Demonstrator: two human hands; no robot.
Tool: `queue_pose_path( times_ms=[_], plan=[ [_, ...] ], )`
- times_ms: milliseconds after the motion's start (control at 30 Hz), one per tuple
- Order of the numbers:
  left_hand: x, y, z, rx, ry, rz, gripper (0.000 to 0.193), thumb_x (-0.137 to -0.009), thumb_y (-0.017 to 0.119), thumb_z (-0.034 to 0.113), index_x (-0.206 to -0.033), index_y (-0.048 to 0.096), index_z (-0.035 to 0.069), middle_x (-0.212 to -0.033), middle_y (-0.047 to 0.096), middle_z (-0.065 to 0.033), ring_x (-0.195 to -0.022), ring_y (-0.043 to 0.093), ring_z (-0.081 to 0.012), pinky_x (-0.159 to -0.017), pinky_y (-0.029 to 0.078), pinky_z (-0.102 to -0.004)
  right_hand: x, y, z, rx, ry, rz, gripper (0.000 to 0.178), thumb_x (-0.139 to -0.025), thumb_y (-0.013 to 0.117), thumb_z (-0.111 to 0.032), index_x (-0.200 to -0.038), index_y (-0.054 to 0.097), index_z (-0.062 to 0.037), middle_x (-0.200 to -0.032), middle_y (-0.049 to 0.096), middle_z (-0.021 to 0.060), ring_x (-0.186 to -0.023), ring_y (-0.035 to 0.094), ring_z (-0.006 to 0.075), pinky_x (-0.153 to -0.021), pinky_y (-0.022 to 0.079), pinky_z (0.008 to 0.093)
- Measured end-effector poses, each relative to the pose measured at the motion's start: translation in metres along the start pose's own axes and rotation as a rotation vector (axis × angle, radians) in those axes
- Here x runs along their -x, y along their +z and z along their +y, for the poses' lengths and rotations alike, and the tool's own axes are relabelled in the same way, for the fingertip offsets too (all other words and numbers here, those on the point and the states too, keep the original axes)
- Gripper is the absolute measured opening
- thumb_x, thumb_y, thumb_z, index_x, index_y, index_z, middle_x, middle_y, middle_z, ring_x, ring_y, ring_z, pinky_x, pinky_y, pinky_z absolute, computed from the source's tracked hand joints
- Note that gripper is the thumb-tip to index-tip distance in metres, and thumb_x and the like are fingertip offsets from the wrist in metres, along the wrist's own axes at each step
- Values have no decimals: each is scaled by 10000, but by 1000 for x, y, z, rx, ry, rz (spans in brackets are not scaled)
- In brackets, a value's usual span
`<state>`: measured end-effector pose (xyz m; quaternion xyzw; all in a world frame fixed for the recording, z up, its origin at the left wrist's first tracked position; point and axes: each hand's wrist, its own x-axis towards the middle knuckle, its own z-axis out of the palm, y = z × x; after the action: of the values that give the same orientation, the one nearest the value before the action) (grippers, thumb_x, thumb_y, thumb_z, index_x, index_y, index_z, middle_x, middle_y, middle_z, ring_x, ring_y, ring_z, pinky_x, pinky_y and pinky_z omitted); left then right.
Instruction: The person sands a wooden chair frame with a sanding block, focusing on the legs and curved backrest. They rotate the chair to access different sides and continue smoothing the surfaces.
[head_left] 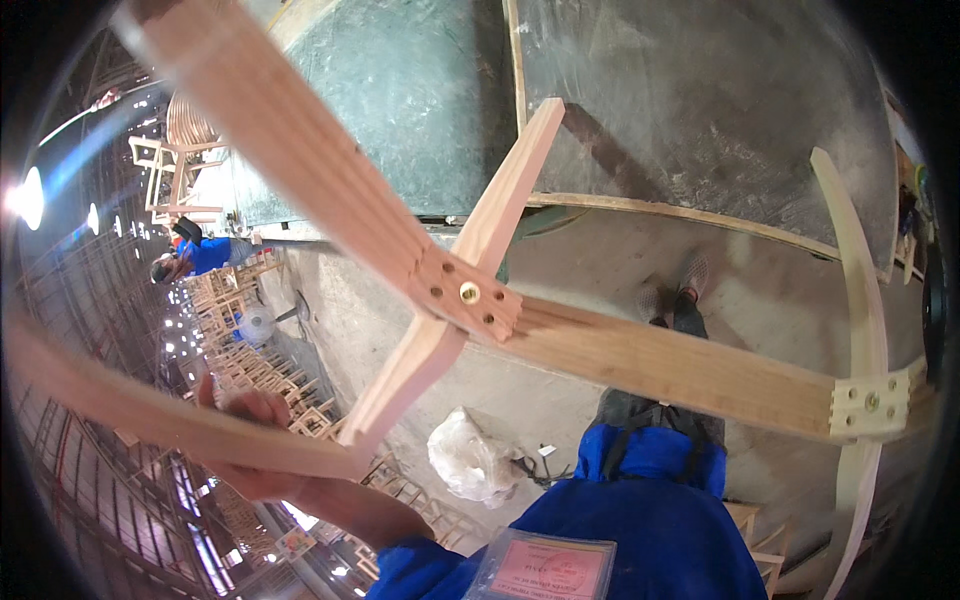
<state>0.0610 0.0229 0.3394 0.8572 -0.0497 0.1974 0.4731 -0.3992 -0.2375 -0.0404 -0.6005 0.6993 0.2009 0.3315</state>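
Wooden frame (480,306) stretches across the view in front of the person's blue shirt (640,530), with concrete floor (580,270) beyond. The left hand (262,485) grasps its curved lower-left piece; the right hand's grip cannot be told, being out of sight.

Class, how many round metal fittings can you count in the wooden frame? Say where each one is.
2. On the wooden frame, one metal fitting sits near the picture's centre; the other fitting is near the right edge. Others may be hidden on faces turned away.
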Motion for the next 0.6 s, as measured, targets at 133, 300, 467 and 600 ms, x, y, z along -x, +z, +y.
queue_pose_path(
  times_ms=[133, 300, 467, 600],
  plan=[
    [-46, 31, 20, -67, 56, 62, 649, -1025, 282, 476, -1258, 522, -81, -739, 562, -125, -592, 487, -167, -544, 405, -324, -19, -16, -15, -7, -84, 24, 517, -961, 547, -226, -1423, 441, -21, -1076, 634, 217, -952, 602, 323, -819, 474, 428],
    [-101, 75, 57, -298, 1, -59, 486, -998, 539, 371, -1268, 606, -27, -912, 667, -146, -792, 626, -178, -720, 499, -306, -46, -70, -81, -103, -378, 172, 513, -955, 552, -196, -1422, 440, -17, -1092, 631, 235, -977, 602, 350, -848, 472, 453],
    [-178, 85, 52, -390, 222, -169, 613, -1001, 496, 451, -1427, 502, 10, -1320, 610, -239, -1227, 589, -336, -1033, 439, -392, -59, -242, -331, -272, -1234, 574, 511, -949, 557, -166, -1421, 439, -12, -1107, 628, 253, -1001, 601, 377, -876, 470, 478],
    [-236, 137, 64, -370, 337, -280, 608, -1005, 455, 455, -1419, 480, 10, -1271, 622, -276, -1198, 592, -424, -1033, 439, -464, -19, -443, -541, -2, -1538, 1000, 510, -944, 561, -142, -1420, 438, -9, -1120, 626, 268, -1021, 601, 398, -899, 468, 498]
  ],
)
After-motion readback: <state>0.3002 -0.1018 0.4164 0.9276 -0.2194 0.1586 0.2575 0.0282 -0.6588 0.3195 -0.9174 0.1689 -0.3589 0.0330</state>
